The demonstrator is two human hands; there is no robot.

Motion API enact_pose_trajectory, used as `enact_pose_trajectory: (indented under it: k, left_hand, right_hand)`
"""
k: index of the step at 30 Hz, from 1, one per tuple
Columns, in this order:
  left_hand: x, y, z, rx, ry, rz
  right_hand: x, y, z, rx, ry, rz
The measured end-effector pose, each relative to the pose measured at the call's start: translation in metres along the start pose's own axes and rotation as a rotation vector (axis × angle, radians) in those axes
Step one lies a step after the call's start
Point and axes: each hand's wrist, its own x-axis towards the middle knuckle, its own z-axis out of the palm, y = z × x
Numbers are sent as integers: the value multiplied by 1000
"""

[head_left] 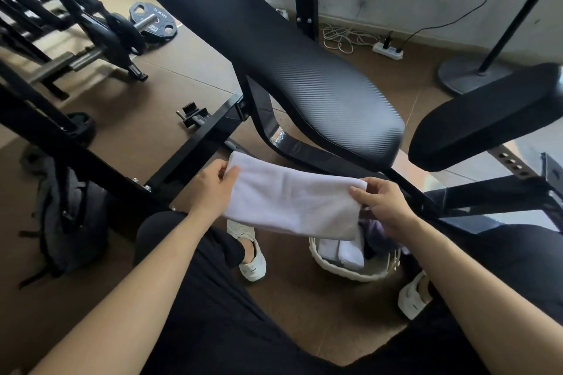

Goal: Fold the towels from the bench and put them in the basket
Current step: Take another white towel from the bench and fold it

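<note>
- Towel (292, 204), white and doubled into a long band, hangs in the air between my two hands. It is held just in front of the near end of the black bench (274, 49) and partly over the basket (344, 273) on the floor.
- Left grip (210, 184) pinches the band's left end, with the thumb on top and the fingers underneath.
- Right grip (384, 207) curls over the right end with its fingertips on the upper face. The cloth hides the rest of that hold.
- Basket, pale and woven, stands on the floor between my shoes (251, 256). It holds folded white towels (341, 250) on its left side and a dark cloth (376, 237) on its right. The lower right corner of the held towel covers part of the rim.
- Bench pad shows no towel lying on it from this angle, and neither does the second pad (487, 113) to the right. I take this to be a late towel in the batch, though I cannot see the whole frame of the bench.
- Step in hand, as I read it, is the fold itself, about midway. The band looks too long to sit neatly in the basket.
- Next move calls for bringing the two ends together to halve the band with the edges matched. The packet then goes down into the basket beside the white stack. If either pinch slackens on the way, I judge the loose layers could slide apart.
</note>
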Motion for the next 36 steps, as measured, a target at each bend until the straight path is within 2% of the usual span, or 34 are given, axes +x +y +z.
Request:
enact_pose_trajectory:
  k: [5,12,18,21,23,27,29,32,36]
  left_hand:
    - [-20,16,2,-65,1,22]
    - [-49,31,25,-287,-60,7]
    - [-57,37,41,-477,-136,-11]
    - [-59,35,45,-621,-176,-98]
    - [-60,34,46,-616,-169,-111]
    - [-58,31,49,-570,-44,-115]
    - [-56,29,49,-593,-13,-126]
    - [-56,27,48,-690,15,-164]
    - [-58,24,46,-833,19,-279]
  right_hand:
    - [2,-20,30,14,-3,-22]
    - [-2,-39,80,1,-75,-84]
    - [-17,-42,110,-126,-168,-147]
    - [-24,-44,113,-43,-278,-71]
    - [-28,-46,114,-5,-310,-1]
    - [-35,-48,112,22,-383,37]
    - [-37,-45,110,-103,-335,-42]
    - [-39,-27,103,-400,-156,-233]
    - [-45,-4,93,-460,-132,-239]
